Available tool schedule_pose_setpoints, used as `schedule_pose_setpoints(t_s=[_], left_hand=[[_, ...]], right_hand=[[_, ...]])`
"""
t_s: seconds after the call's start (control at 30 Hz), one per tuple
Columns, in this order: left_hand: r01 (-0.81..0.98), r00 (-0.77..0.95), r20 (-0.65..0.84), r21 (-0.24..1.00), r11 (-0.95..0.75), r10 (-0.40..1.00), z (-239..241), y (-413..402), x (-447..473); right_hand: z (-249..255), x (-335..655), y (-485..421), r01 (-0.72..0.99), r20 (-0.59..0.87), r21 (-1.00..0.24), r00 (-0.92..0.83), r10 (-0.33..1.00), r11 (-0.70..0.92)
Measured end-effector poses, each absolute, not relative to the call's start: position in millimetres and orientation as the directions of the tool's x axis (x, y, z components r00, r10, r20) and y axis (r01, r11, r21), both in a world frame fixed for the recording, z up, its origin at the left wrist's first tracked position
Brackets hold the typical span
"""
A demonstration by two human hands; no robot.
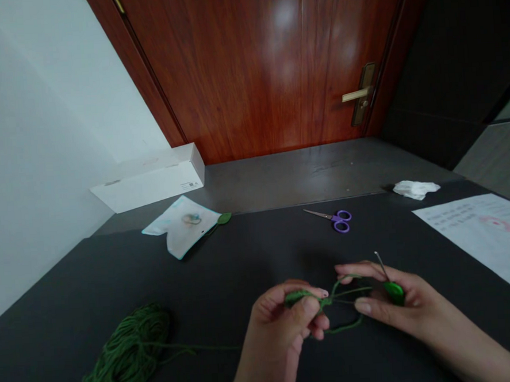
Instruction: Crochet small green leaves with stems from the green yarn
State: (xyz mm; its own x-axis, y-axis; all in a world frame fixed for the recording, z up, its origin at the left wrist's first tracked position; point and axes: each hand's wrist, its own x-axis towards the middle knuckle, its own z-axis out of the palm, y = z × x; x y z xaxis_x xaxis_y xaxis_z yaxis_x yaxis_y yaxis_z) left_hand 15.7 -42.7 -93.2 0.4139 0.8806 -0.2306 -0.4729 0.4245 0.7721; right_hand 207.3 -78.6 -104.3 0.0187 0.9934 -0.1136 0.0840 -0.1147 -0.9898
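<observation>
Over the near part of the black worktop [242, 266], just right of centre, straight to the small green crocheted piece [296, 297], and what a neat line to follow! Lying lengthwise from left to right, roughly level, looser end aimed at the right hand [395, 300]. Partly buried under fingers, so cannot tell the full shape.

Now to the hands! On the left hand [289, 321], a tight pinch: thumb on top, fingers curled beneath, clamped firmly on the piece. Across on the right, something looser: thumb and forefinger apart in a modest gap, touching yarn at the forefinger, with green strands [351, 291] spanning from one hand to the other and one loop sagging below. And in that same right hand, tucked between thumb and fingers, the green-handled hook [394, 293], metal shaft tilted up and away, tip leaning slightly left.

Down at the left, a big green skein [127, 357], slanting from lower left to upper right, with a single strand trailing over to the left wrist. Farther back, purple-handled scissors [338, 219], blades pointing left. Near the white box [151, 183], a paper packet [186, 232] with a green leaf-shaped piece [224, 218] by its right corner. Away on the right, crumpled white tissue [415, 190] just behind a printed sheet [478, 235].
</observation>
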Motion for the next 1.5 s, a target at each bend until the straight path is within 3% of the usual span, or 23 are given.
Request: schedule_pose_setpoints(t_s=[0.13, 0.43, 0.57, 0.8, 1.03, 1.2, 1.33, 1.5], left_hand=[[-0.444, 0.471, -0.262, 0.754, 0.484, 0.842, -105, -50, 25], [-0.405, 0.527, -0.320, 0.720, 0.563, 0.788, -112, -55, 28], [-0.401, 0.553, -0.330, 0.700, 0.591, 0.765, -116, -55, 29], [-0.402, 0.625, -0.411, 0.560, 0.725, 0.664, -120, -53, 33], [-0.459, 0.604, -0.384, 0.548, 0.699, 0.698, -116, -51, 32], [-0.462, 0.637, -0.386, 0.502, 0.731, 0.667, -109, -50, 29], [-0.456, 0.646, -0.390, 0.492, 0.741, 0.656, -111, -51, 27], [-0.463, 0.644, -0.376, 0.503, 0.730, 0.666, -120, -51, 26]], right_hand=[[-103, 199, -88, -0.060, -0.121, -0.991, -0.028, 0.992, -0.122], [-105, 184, -98, -0.390, -0.317, -0.853, -0.143, 0.938, -0.348], [-102, 182, -99, -0.380, -0.334, -0.847, -0.162, 0.928, -0.371], [-109, 180, -94, -0.248, -0.084, -0.961, -0.163, 0.983, -0.123], [-117, 185, -92, -0.278, -0.096, -0.950, -0.175, 0.980, -0.143], [-124, 186, -91, -0.180, -0.052, -0.981, -0.145, 0.988, -0.078], [-121, 185, -91, -0.253, -0.086, -0.961, -0.112, 0.990, -0.112], [-115, 184, -92, -0.361, -0.141, -0.907, -0.223, 0.965, -0.216]])
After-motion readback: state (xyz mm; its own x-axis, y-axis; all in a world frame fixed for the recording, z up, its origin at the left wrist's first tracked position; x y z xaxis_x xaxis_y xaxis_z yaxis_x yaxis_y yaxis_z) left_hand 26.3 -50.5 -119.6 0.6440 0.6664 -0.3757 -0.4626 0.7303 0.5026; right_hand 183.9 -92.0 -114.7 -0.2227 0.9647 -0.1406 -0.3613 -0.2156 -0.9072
